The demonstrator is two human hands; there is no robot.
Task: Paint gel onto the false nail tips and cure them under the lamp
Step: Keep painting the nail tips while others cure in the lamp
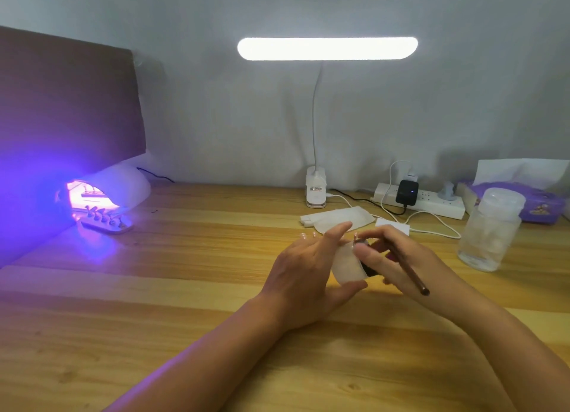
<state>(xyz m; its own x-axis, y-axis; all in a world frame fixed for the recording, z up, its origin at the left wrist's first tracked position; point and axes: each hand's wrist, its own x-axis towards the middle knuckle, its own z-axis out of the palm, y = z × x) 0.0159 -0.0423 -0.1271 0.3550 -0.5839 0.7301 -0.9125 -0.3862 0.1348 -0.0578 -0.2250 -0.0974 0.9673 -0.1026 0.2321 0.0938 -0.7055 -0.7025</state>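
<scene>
Above a wooden table [185,288], the left hand [303,276] grasps a whitish pad [347,262] between thumb and fingers. Close beside it, the right hand [401,260] pinches a brown-handled brush [410,273]. Far left, a strip of false nail tips [106,219] lies at the mouth of the glowing purple curing lamp [114,186].

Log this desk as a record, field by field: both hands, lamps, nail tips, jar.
left hand: holds a white pad
right hand: grips a brown brush beside the pad
curing lamp: on, glowing violet, far left
nail tips: in a row at its opening
desk lamp: lit, at the back
clear jar: upright, right of the hands
</scene>
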